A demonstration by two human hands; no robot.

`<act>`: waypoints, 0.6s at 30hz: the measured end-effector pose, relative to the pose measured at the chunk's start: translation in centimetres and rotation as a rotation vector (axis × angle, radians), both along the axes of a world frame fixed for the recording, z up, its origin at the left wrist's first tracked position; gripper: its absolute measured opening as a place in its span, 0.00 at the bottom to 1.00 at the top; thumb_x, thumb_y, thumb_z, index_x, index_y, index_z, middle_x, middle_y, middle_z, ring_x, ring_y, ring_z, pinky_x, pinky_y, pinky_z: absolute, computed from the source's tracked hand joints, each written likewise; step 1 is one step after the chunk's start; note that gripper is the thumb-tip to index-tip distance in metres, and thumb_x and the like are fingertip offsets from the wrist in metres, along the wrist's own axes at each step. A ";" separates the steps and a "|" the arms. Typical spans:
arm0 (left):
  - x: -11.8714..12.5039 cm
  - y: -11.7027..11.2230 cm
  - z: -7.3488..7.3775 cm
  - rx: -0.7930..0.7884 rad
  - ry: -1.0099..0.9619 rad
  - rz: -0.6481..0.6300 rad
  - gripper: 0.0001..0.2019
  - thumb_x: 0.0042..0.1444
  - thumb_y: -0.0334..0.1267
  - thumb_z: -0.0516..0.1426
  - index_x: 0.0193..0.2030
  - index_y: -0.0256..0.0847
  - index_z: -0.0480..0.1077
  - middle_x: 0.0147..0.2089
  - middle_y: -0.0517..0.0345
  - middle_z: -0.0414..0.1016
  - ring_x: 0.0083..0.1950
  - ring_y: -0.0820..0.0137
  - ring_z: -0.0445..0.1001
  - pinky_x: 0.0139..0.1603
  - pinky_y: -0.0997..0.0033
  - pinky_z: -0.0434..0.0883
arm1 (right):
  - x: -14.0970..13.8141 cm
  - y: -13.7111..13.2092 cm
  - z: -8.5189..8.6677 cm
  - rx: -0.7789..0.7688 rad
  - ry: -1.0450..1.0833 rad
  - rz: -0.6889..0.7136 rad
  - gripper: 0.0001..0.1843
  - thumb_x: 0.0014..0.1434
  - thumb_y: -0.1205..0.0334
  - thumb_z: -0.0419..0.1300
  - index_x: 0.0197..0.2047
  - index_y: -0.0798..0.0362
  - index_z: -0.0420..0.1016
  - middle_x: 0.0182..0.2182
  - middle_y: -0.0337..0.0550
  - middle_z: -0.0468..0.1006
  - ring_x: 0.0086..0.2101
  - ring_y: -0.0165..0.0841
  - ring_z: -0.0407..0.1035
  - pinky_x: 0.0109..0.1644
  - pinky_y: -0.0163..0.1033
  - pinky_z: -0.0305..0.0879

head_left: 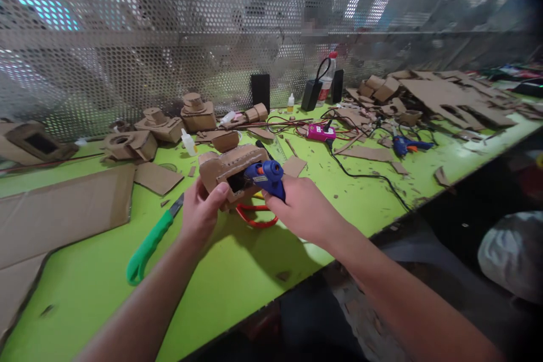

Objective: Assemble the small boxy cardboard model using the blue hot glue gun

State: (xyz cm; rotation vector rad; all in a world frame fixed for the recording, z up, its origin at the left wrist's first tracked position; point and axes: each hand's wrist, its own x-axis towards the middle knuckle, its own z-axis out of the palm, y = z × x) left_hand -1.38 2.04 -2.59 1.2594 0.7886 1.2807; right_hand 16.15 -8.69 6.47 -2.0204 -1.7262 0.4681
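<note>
My left hand grips the left end of a cardboard camera model, its thumb beside a dark rectangular opening. My right hand is closed round the handle of a blue hot glue gun. The gun's front end is at the opening; its nozzle tip is hidden from me. Beneath the model lie scissors with red handles, their blades mostly covered. A green-handled utility knife rests on the table left of my left hand.
Several cardboard camera models stand along the perforated metal screen. Glue bottles, a pink power strip with cables, and another blue glue gun lie on the green table. Cardboard scraps pile up at right; large sheets lie left.
</note>
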 end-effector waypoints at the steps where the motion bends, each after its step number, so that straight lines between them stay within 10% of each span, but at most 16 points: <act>1: 0.1 -0.1 0.1 0.002 -0.001 0.008 0.28 0.43 0.57 0.70 0.44 0.37 0.77 0.38 0.52 0.80 0.38 0.61 0.79 0.35 0.66 0.77 | 0.0 0.0 -0.2 0.013 0.011 -0.010 0.10 0.65 0.57 0.55 0.38 0.53 0.74 0.30 0.44 0.79 0.27 0.33 0.68 0.30 0.36 0.56; 18: -0.4 -0.1 0.7 0.127 0.116 -0.036 0.23 0.48 0.57 0.67 0.40 0.38 0.76 0.27 0.59 0.74 0.23 0.73 0.68 0.22 0.74 0.67 | 0.1 -0.3 0.5 -0.045 -0.203 -0.023 0.12 0.65 0.58 0.55 0.44 0.55 0.74 0.30 0.48 0.79 0.26 0.35 0.68 0.28 0.38 0.51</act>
